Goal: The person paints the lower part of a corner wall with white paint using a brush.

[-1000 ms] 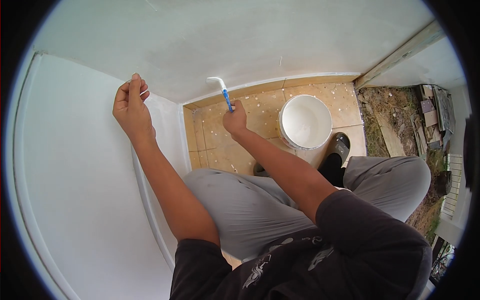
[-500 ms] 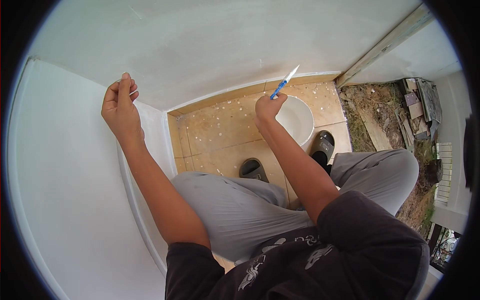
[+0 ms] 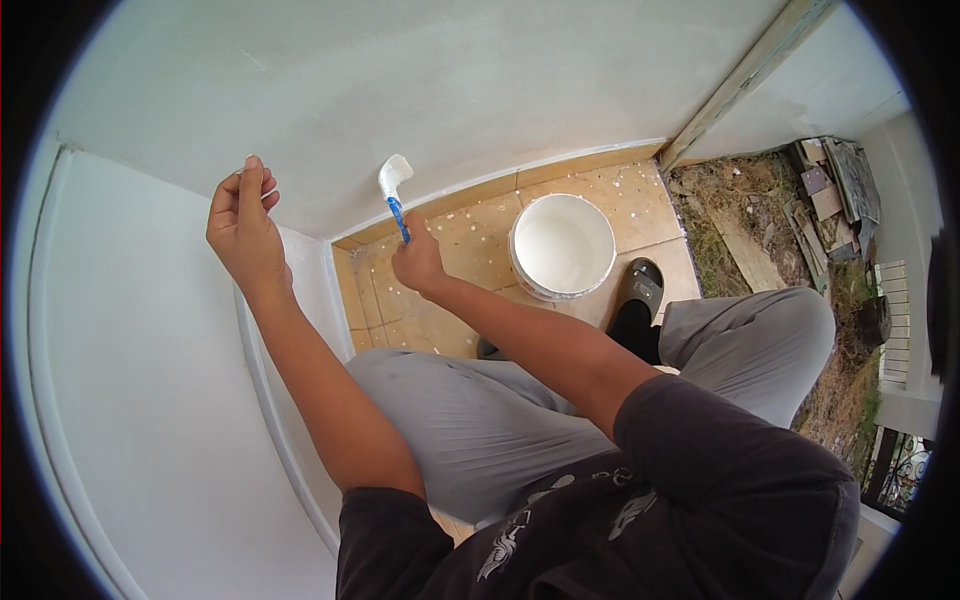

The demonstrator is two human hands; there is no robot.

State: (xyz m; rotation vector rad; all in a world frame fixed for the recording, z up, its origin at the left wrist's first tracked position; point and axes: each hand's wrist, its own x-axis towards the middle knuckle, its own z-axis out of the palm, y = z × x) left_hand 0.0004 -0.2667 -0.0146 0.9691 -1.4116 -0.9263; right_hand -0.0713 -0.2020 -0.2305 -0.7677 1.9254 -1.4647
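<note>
My right hand (image 3: 418,260) is closed round the blue handle of a paintbrush (image 3: 391,187). White paint coats the brush's bristles, which bend over to the right close against the pale wall (image 3: 480,90). Raised at the left, my left hand (image 3: 246,222) has its thumb and fingers pinched together near the wall corner; a tiny white bit shows at the fingers, too small to name. To the right of my right hand, a white bucket (image 3: 563,292) with white paint inside stands on the tiled floor.
White spots speckle the tan floor tiles (image 3: 470,320). A low tile skirting (image 3: 590,160) runs along the wall's foot. My sandalled foot (image 3: 640,285) is beside the bucket. Beyond the tile edge lie dry grass and stacked boards (image 3: 835,200). A white side panel (image 3: 130,330) rises at left.
My right hand has swung left with the paintbrush, from over the bucket to the wall, and the bristles now bend. The bucket is in full view. My left hand has barely moved.
</note>
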